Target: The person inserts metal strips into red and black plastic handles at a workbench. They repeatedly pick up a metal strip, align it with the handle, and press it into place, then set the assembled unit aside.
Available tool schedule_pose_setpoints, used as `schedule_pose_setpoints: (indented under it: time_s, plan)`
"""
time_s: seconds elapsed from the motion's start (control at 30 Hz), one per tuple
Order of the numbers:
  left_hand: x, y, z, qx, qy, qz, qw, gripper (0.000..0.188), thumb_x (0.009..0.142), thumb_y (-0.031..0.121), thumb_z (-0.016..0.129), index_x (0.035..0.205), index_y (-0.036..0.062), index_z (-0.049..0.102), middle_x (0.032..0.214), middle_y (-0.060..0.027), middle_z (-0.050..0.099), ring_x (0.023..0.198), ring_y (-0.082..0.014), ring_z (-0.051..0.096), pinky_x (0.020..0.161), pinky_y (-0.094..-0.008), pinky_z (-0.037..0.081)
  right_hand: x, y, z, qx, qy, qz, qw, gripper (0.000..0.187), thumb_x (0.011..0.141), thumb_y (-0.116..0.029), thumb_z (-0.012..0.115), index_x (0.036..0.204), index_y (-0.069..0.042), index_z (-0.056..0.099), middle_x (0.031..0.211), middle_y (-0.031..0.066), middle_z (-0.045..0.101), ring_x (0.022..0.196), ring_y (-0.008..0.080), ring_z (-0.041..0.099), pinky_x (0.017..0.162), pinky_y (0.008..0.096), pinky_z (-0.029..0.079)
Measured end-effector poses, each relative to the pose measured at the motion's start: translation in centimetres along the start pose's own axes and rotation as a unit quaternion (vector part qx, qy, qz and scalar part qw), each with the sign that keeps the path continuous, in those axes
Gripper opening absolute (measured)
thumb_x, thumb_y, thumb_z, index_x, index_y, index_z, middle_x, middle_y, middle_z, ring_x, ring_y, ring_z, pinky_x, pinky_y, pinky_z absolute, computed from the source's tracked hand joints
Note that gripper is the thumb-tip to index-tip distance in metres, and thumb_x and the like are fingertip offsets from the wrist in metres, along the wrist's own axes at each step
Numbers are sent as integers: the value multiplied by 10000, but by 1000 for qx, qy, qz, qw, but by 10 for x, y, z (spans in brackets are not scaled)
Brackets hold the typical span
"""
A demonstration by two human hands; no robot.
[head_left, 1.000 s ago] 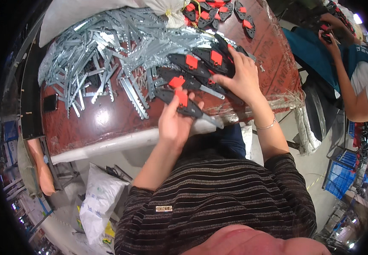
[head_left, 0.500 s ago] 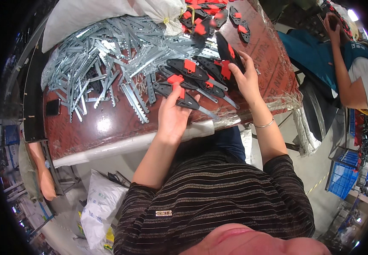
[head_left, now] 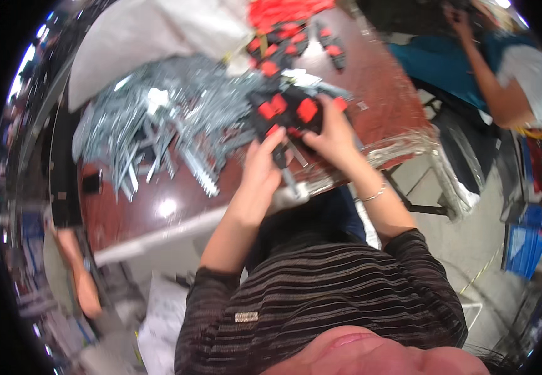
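The picture is smeared by motion. My left hand (head_left: 263, 164) pinches a black-and-red piece (head_left: 279, 150), its narrow metal strip pointing toward the table's front edge. Close by on the right, my right hand (head_left: 334, 140) is wrapped round the side of a bunch of black pieces with red tabs (head_left: 307, 110). How many pieces it grips is hidden by blur and fingers. The bunch lies between both hands, above the table's near edge.
A heap of grey metal strips (head_left: 164, 119) covers the red-brown table's (head_left: 177, 215) left half, below a white sack (head_left: 158, 37). More black-and-red pieces (head_left: 289, 37) lie at the back. A dark rectangular object (head_left: 92, 183) sits at left. Another person (head_left: 502, 94) works at right.
My right hand has moved left and down, bringing its black-and-red piece in against the bunch. My left hand stays on its piece, now turned more steeply. The whole view has shifted slightly.
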State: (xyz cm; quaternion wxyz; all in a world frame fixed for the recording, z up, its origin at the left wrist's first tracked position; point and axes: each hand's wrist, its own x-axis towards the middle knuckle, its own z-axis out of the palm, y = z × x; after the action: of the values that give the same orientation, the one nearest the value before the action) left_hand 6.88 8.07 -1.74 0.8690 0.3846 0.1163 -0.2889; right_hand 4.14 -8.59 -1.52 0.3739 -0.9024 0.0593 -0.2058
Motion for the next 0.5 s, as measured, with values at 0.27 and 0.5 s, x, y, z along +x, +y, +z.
schedule_pose_setpoints:
  time_s: [0.27, 0.5]
  plan:
    - [7, -1, 7, 59, 43, 16, 997, 312, 815, 45, 621, 1094, 123, 507, 875, 14, 569, 692, -65, 530, 524, -208, 392, -1, 3, 15, -31, 76, -72, 994, 783, 599, -23, 703, 1293, -14, 340, 1009, 207, 500, 957, 382, 496, 836, 437, 420]
    - [18, -1, -2, 111, 47, 61, 991, 187, 779, 33, 675, 822, 106, 508, 700, 11, 504, 566, -91, 484, 428, -243, 339, -1, -9, 21, -51, 67, -76, 994, 771, 583, -1, 666, 1293, -12, 365, 1020, 193, 540, 939, 380, 506, 842, 426, 419]
